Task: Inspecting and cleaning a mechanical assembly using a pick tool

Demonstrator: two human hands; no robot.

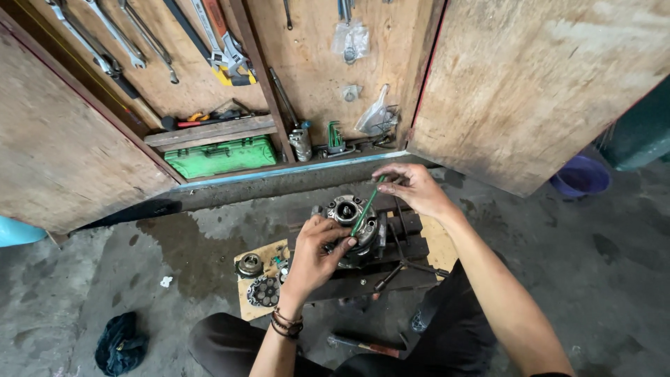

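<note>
Round grey metal housing (351, 222) under slanted green-handled tool (367, 207)

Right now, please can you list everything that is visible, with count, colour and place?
round metal assembly: one, grey, on the dark wooden block, centre
green-handled tool: one, green, slanted across the assembly
dark wooden block: one, blackish, on the floor
loose round parts: a few, grey, on a tan board left of the block
hammer: one, reddish handle, on the floor, bottom centre
green case: one, on the cabinet shelf
wrenches: several, silver, hanging top left
green hex key set: one, cabinet middle
purple bucket: one, right
dark rag: one, floor, bottom left
left hand: on the assembly, touching the tool's lower end
right hand: pinching the tool's upper end
</note>
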